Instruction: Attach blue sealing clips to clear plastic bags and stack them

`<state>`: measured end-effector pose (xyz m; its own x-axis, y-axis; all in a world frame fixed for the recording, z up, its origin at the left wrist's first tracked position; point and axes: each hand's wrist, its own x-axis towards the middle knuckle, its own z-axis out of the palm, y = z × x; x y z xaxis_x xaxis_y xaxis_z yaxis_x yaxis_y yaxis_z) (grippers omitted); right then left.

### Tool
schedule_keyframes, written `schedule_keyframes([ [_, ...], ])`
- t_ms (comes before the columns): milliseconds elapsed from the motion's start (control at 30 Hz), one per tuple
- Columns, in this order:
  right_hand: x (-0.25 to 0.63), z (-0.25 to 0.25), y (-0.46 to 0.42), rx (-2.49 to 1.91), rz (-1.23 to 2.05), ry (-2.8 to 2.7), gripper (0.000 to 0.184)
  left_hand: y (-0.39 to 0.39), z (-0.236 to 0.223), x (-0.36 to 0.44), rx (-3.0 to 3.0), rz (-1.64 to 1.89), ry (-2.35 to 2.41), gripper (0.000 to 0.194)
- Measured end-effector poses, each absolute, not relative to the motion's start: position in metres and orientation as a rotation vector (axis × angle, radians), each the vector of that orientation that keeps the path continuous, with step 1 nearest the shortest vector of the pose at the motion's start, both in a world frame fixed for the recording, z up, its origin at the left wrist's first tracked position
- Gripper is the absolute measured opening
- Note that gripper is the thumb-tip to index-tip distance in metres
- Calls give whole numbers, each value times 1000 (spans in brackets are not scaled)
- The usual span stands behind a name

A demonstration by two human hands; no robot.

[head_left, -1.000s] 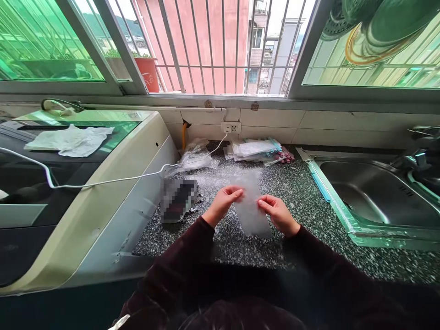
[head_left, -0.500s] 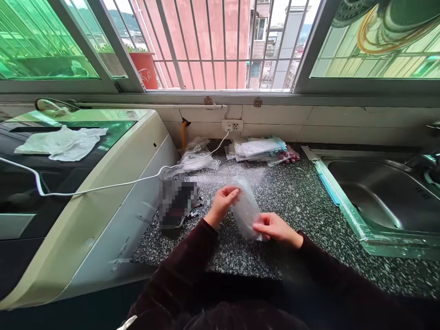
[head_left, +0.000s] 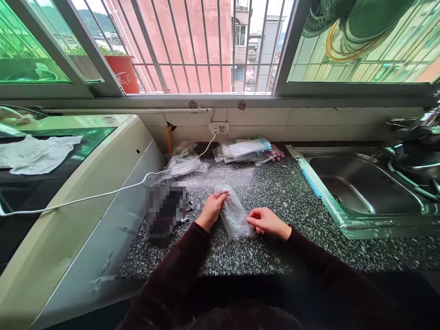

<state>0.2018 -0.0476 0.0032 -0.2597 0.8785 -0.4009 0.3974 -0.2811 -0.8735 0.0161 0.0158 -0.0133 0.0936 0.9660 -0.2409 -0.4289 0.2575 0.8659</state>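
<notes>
A clear plastic bag (head_left: 235,214), long and narrow, is held tilted just above the speckled countertop (head_left: 275,192). My left hand (head_left: 212,208) pinches its upper left edge between thumb and fingers. At the lower right edge, my right hand (head_left: 269,222) grips it with thumb and forefinger, the other fingers curled under. Whether anything lies inside the bag I cannot tell. Left of my left hand lies a dark item (head_left: 165,213), blurred out by blocks, with small bits along its right side.
Behind lie crumpled clear plastic (head_left: 185,165) and a stack of zip bags (head_left: 244,150) with blue and pink sliders. A white cord (head_left: 144,178) runs from the wall socket (head_left: 219,128) over the washing machine (head_left: 113,183). A steel sink (head_left: 360,178) is on the right.
The view has turned to the right, so everything sits farther left. My right hand has shifted slightly up along the bag's edge; my left hand keeps its pinch.
</notes>
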Motion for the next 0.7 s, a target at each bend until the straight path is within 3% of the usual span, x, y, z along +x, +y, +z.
schedule_keyframes([
  [133,212,7,-40,-1582,1364,-1504,32,12,-6,16,709,1094,841,31],
  [300,205,14,-19,-1369,1358,-1417,42,1,2,18,821,892,745,35],
  [500,192,8,-8,-1252,1167,-1417,33,0,-5,19,929,793,761,40],
  [700,199,3,-12,-1362,889,-1578,23,4,-9,20,1035,809,924,25],
])
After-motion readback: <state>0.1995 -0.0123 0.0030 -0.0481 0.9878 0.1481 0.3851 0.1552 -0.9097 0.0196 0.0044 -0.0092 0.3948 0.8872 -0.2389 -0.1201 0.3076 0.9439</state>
